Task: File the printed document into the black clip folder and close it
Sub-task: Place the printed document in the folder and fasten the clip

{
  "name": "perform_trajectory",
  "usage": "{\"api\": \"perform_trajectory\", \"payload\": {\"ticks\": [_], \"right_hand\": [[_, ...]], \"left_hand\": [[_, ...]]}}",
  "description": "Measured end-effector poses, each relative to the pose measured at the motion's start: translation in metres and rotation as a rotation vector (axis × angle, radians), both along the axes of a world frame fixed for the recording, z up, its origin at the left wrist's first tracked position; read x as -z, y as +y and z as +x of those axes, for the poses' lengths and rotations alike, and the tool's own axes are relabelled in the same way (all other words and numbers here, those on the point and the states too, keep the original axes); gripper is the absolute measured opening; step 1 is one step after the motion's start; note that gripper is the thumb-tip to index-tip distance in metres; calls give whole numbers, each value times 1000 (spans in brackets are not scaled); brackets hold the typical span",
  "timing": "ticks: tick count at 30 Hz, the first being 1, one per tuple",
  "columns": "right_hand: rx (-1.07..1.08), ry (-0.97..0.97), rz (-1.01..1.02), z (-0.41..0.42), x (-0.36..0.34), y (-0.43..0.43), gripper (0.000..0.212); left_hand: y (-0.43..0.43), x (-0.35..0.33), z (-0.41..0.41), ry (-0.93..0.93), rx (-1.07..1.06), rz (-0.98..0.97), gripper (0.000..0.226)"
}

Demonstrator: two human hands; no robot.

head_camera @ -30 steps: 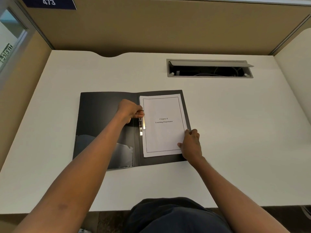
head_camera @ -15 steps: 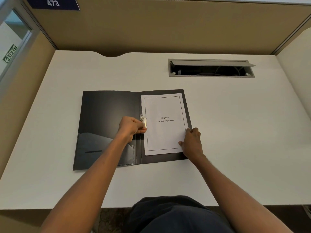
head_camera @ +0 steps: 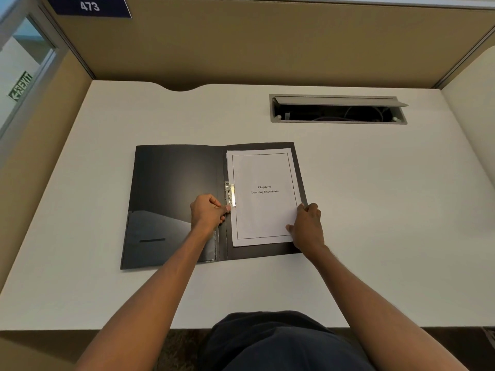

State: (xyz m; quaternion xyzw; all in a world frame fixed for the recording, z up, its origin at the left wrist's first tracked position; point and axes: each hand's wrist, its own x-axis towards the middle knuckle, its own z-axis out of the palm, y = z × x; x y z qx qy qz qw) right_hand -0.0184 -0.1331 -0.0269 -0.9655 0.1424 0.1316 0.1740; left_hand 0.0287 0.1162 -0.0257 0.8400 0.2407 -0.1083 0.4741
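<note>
The black clip folder (head_camera: 171, 183) lies open on the white desk. The printed document (head_camera: 263, 210), a white stack titled "Chapter 6 Learning Experience", rests on the folder's right half with its left edge under the metal clip (head_camera: 230, 194) by the spine. My left hand (head_camera: 209, 212) pinches the lower end of the clip with thumb and fingers. My right hand (head_camera: 308, 226) grips the lower right corner of the document and the folder edge beneath it.
The white desk (head_camera: 375, 210) is walled by tan partitions at the back and both sides. An open grey cable tray (head_camera: 337, 109) is recessed at the back right. A plastic pocket (head_camera: 160, 236) covers the folder's lower left inside cover.
My left hand slid down along the clip from its upper end to its lower end. The right hand stayed on the document's lower right corner.
</note>
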Motion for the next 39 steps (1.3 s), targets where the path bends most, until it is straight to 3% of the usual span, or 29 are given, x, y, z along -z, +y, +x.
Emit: {"api": "perform_trajectory", "payload": {"ticks": [15, 25, 28, 31, 35, 39], "right_hand": [[14, 11, -4, 0, 2, 1, 58], [36, -9, 58, -5, 4, -4, 56], [58, -23, 122, -5, 3, -7, 67], [78, -29, 166, -4, 1, -11, 76], [24, -110, 60, -5, -3, -7, 62], [-93, -219, 5, -10, -5, 14, 62]], "left_hand": [[-7, 0, -4, -44, 41, 135, 26], [3, 2, -6, -31, 68, -31, 18], [9, 2, -6, -32, 124, -21, 13], [20, 4, -8, -56, 157, 34, 10], [43, 3, -4, -129, 153, 205, 3], [70, -2, 3, -197, 97, 345, 10]]}}
